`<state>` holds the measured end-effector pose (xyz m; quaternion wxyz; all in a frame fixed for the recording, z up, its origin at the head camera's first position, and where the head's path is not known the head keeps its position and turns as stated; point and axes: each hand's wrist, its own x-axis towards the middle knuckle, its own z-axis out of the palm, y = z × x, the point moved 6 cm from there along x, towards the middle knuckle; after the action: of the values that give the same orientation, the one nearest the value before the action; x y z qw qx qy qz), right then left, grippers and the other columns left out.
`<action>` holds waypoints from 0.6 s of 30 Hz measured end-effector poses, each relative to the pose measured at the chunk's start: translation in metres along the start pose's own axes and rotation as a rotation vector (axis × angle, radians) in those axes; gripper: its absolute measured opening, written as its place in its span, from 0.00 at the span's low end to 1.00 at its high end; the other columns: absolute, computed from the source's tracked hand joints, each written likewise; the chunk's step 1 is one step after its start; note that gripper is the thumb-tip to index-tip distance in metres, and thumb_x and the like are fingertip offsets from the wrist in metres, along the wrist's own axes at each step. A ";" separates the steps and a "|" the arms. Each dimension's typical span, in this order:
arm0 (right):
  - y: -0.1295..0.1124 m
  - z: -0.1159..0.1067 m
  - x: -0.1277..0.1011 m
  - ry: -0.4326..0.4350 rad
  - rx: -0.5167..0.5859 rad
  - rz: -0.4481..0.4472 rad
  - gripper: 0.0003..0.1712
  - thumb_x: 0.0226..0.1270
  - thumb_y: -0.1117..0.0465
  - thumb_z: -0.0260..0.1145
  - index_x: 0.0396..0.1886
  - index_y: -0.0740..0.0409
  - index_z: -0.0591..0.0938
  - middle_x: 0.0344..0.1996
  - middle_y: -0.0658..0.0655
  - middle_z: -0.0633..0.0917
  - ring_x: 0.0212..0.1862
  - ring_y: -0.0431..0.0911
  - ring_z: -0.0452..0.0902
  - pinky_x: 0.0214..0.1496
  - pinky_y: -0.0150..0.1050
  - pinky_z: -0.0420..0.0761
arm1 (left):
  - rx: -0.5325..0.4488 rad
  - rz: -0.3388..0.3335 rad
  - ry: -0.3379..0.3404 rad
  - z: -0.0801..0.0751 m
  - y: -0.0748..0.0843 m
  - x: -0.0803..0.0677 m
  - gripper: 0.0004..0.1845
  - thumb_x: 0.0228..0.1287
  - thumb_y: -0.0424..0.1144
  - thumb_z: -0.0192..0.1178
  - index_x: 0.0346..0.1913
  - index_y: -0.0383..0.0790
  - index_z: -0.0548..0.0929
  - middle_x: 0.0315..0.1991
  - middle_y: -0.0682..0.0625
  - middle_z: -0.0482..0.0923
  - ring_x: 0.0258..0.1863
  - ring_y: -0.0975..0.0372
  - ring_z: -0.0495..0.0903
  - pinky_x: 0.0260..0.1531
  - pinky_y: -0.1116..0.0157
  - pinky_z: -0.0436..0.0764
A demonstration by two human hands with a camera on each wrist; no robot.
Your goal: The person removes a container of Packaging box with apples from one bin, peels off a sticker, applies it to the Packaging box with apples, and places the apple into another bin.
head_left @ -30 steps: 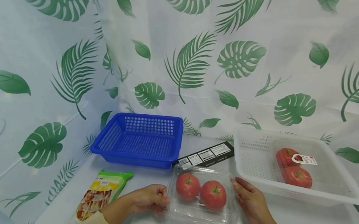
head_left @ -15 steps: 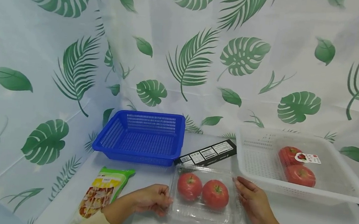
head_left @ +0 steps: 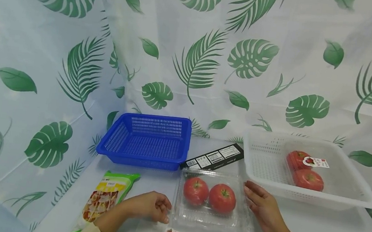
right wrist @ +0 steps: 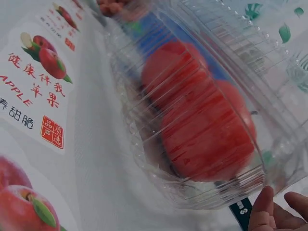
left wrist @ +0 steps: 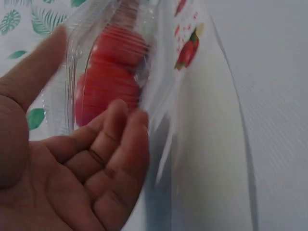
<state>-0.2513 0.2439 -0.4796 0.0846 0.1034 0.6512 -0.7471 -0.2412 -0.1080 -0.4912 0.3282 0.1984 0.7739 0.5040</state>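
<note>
While our left hand rests loosely curled, holding nothing, just beside the clear plastic clamshell box of two red apples, our right hand lies flat-fingered against its other side.

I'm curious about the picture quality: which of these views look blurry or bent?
Left wrist view: the left hand and clear box are soft, out of focus. Right wrist view: sharper, ribs of the box glinting. Head view: sharp, straight edges bowed near the borders.
</note>
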 end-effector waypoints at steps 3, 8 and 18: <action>-0.003 0.000 -0.006 -0.005 -0.117 -0.029 0.41 0.72 0.51 0.62 0.74 0.65 0.57 0.70 0.61 0.65 0.53 0.31 0.72 0.53 0.30 0.75 | 0.253 0.005 0.018 0.001 -0.001 -0.009 0.19 0.50 0.38 0.76 0.44 0.39 0.83 0.33 0.56 0.80 0.34 0.65 0.78 0.37 0.67 0.79; -0.007 0.000 -0.013 0.026 -0.388 -0.074 0.41 0.67 0.49 0.67 0.73 0.63 0.63 0.68 0.67 0.67 0.65 0.51 0.67 0.64 0.49 0.70 | 0.679 0.102 0.034 0.012 0.001 -0.017 0.25 0.42 0.47 0.79 0.46 0.48 0.84 0.38 0.65 0.73 0.40 0.72 0.73 0.45 0.69 0.76; -0.034 0.016 -0.034 0.112 -0.845 -0.304 0.35 0.56 0.49 0.75 0.61 0.59 0.77 0.64 0.61 0.74 0.66 0.63 0.66 0.59 0.60 0.71 | 0.723 0.019 0.029 0.026 0.005 -0.022 0.18 0.44 0.42 0.77 0.33 0.53 0.77 0.28 0.64 0.70 0.28 0.71 0.68 0.31 0.70 0.74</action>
<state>-0.2280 0.2329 -0.4359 -0.0265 0.0032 0.9105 -0.4127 -0.2076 -0.1034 -0.4868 0.2209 0.3015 0.9049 0.2037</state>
